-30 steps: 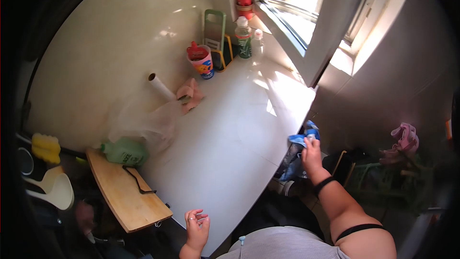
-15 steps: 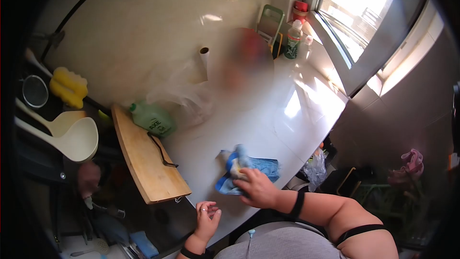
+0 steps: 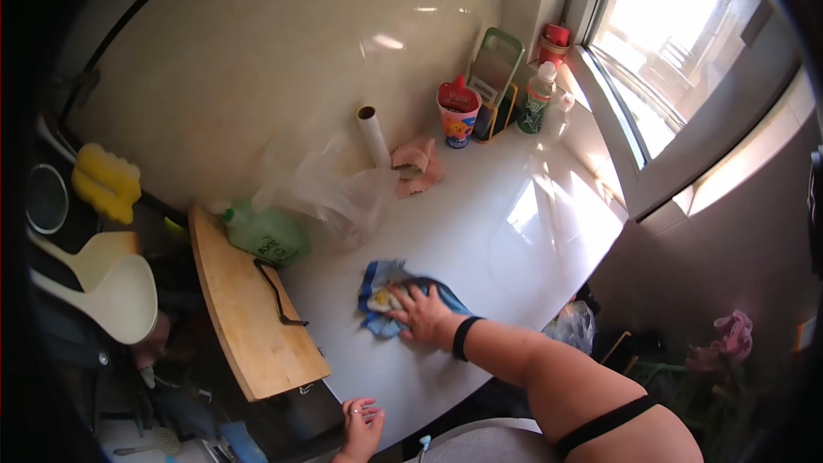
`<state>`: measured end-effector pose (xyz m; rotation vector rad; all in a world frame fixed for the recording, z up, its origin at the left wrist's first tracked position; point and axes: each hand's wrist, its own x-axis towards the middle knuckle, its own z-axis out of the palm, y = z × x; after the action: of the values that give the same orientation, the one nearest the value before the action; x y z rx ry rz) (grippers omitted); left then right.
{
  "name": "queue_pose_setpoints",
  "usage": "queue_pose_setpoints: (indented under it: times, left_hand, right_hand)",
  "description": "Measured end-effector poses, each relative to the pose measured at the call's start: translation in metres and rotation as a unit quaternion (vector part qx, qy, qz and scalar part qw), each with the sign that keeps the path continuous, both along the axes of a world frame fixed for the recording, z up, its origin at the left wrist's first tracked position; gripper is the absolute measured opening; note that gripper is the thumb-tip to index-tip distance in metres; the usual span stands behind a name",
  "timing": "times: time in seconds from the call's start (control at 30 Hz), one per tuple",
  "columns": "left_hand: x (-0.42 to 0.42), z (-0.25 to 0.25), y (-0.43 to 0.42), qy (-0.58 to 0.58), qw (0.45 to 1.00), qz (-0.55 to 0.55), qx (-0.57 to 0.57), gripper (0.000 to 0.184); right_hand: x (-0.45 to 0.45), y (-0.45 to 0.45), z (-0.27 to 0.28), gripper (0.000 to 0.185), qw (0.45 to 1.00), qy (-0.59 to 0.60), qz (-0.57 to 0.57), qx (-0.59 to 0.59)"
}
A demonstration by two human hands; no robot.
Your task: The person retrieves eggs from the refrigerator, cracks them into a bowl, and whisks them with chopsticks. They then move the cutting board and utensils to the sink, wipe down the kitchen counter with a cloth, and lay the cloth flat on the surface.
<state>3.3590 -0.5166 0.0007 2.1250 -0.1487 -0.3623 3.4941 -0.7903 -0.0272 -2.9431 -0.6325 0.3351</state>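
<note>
My right hand (image 3: 422, 313) presses on a crumpled blue cloth (image 3: 375, 279) with a yellow-and-white patch, on the white countertop (image 3: 480, 240). Its fingers are spread a little over the fabric, and part of the cloth is hidden beneath the palm. Near the counter's front edge, my left hand (image 3: 363, 429) is raised with loosely bent fingers, holding nothing. A wooden board (image 3: 249, 317) with a black handle (image 3: 279, 291) stands to the left of the cloth. Behind the board sits a green AXE bottle (image 3: 266, 236).
A clear plastic bag (image 3: 334, 197), a cardboard roll (image 3: 374, 137), a pink cloth (image 3: 417, 165) and a patterned cup (image 3: 459, 116) are along the wall. A green-labelled bottle (image 3: 536, 99) stands by the open window (image 3: 669, 43). Ladles (image 3: 120, 300) and a yellow sponge (image 3: 107, 182) hang at left.
My right hand has slid the blue cloth forward and left across the counter. The view has shifted slightly, and the cup and pink cloth, blurred before, are now sharp.
</note>
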Motion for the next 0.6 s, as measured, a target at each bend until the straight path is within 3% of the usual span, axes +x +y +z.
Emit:
queue_pose_setpoints:
  times: [0.2,0.47,0.6]
  left_hand:
    - [0.006,0.012,-0.042,0.023,0.997,-0.023,0.074,0.034]
    - [0.014,0.039,-0.093,0.054,0.998,0.005,0.025,0.034]
    - [0.008,0.039,-0.090,0.063,0.995,0.030,0.071,0.033]
  right_hand:
    - [0.060,-0.109,-0.002,0.054,0.992,-0.013,-0.123,-0.006]
    - [0.096,-0.190,-0.011,0.056,0.982,-0.049,-0.180,0.033]
    - [0.112,-0.235,-0.019,0.055,0.965,-0.070,-0.251,0.025]
